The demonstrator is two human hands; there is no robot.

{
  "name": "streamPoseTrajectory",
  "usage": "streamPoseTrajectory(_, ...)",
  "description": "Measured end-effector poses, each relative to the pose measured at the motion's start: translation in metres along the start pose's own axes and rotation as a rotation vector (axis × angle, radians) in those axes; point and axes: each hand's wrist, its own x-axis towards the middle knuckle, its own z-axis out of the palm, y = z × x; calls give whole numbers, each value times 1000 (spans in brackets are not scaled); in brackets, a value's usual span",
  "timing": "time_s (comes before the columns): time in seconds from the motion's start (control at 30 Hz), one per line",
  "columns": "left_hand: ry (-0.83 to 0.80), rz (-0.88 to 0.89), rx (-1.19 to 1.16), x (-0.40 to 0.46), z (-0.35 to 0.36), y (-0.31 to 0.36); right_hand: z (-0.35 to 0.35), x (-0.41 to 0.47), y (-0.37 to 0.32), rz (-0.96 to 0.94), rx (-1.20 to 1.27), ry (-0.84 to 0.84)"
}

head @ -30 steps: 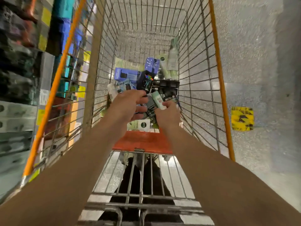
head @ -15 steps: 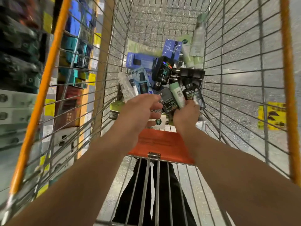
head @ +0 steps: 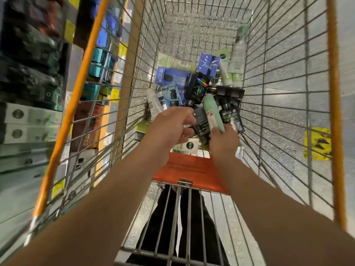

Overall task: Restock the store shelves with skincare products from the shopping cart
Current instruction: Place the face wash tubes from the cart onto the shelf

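Seen from above, two bare forearms reach forward and down into a wire cart with orange top rails. The right hand is at the middle of the basket, back of the hand up, fingers curled around the lower ends of several products that fan upward from its grip. Among them, a mint-green tube has its long axis running away from the person, leaning slightly left at the far end. Just left of it is a dark bottle with white label text, roughly parallel. Just right of the tube is another dark bottle, its cap pointing away.

The left hand is just beside the right, back of the hand up, fingers curled and reaching toward the dark bottle; its fingertips are hidden, so whether it pinches anything cannot be told.

Further in, a loose pile lies on the cart floor: blue boxes, a black box with a rainbow stripe, pale green tubes leaning against the right wall, and a white tube on the left. An orange seat flap lies below the hands. Blurred shelves of boxed goods stand to the left of the cart.
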Motion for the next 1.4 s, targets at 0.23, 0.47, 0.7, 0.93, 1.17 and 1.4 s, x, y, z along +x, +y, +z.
streamPoseTrajectory(0.23,42,253,155,-21,-6,19,-45,-57,-56,-30,286,-70)
streamPoseTrajectory(0.47,18,757,500,-75,-32,59,-106,-124,-124,-212,322,-10)
streamPoseTrajectory(0.7,-48,804,511,-145,-66,71,-160,-211,-179,-378,464,3)
streamPoseTrajectory(0.93,-111,859,610,-224,-93,73,-207,-279,-223,-533,521,-42)
streamPoseTrajectory(1.17,-39,955,395,-280,-88,80,-241,-316,-240,-673,551,-137)
streamPoseTrajectory(1.4,54,1045,99,-333,-81,79,-274,-329,-226,-853,480,-336)
